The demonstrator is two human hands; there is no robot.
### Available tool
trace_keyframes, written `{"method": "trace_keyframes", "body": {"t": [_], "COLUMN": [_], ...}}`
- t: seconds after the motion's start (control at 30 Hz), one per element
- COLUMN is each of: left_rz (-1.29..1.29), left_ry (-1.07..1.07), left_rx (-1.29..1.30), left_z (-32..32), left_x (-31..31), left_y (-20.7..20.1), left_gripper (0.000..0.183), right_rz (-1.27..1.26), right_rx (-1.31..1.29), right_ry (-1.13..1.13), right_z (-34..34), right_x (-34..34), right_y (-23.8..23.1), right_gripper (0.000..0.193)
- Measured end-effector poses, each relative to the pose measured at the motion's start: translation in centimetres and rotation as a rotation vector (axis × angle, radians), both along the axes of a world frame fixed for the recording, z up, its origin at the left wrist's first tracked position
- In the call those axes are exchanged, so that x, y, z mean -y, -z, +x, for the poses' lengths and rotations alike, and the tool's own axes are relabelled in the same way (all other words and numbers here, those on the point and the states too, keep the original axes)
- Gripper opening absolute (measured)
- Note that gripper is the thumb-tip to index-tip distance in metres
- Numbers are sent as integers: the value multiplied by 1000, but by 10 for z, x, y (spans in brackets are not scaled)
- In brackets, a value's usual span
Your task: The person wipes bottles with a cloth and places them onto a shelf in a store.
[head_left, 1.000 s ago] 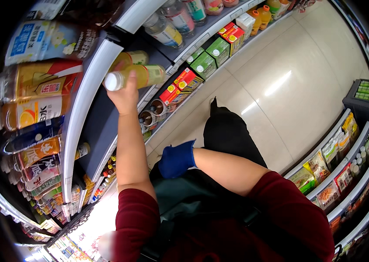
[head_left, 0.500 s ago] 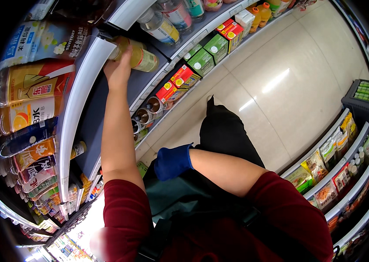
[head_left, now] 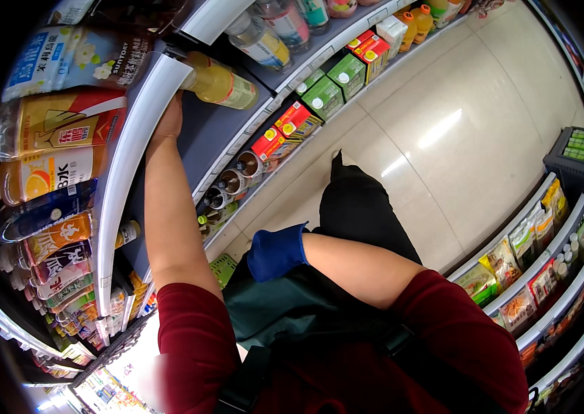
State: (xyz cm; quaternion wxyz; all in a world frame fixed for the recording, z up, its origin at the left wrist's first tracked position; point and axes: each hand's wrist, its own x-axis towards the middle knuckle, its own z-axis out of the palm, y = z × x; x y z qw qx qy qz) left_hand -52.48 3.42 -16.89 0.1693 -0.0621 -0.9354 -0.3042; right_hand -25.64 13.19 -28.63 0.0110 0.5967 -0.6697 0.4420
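Observation:
My left arm reaches into a grey shelf (head_left: pixel 206 131) of the drinks rack. My left hand (head_left: pixel 170 123) is partly behind the white front edge of the shelf above; its fingers are hidden. Right beside it, a clear bottle of pale yellow drink (head_left: pixel 226 86) stands at the shelf's front, its neck end partly under that edge. My right forearm lies across my front. Dark blue fabric like a mitt or glove covers my right hand (head_left: pixel 275 254), so the fingers do not show. A dark green apron (head_left: pixel 271 307) hangs just below it.
Several large drink bottles (head_left: pixel 57 127) fill the upper shelf at left. Below are red cartons (head_left: pixel 281 131), green cartons (head_left: pixel 333 90) and dark-topped bottles (head_left: pixel 233 181). A pale tiled floor (head_left: pixel 409 152) lies to the right, with a rack of packaged foods (head_left: pixel 502 265) beyond it.
My left hand has let go of the yellow bottle and moved left, deeper behind the shelf edge. The bottle stays at the shelf front. My right hand has hardly moved.

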Motion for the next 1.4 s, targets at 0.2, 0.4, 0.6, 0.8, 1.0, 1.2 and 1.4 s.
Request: {"method": "trace_keyframes", "body": {"t": [0.2, 0.4, 0.6, 0.8, 1.0, 1.2, 1.4], "left_rz": [446, 623, 561, 608, 459, 271, -657], "left_ry": [139, 88, 121, 179, 277, -217, -13], "left_rx": [-54, 121, 176, 207, 251, -230, -466], "left_z": [18, 20, 28, 23, 26, 0, -15], "left_x": [-26, -38, -47, -48, -24, 9, -30], "left_y": [15, 8, -2, -3, -9, 19, -25], "left_gripper": [63, 50, 50, 50, 44, 53, 55], "right_rz": [6, 37, 472, 313, 105, 110, 11], "right_rx": [-35, 61, 130, 52, 40, 110, 43], "right_ry": [22, -14, -208, -146, -88, -123, -71], "right_z": [-2, -2, -15, -8, -2, -4, -2], "right_x": [0, -4, -9, -5, -1, -3, 3], "right_y": [0, -4, -30, -18, -4, -11, -3], "right_gripper": [13, 14, 31, 21, 14, 15, 15]}}
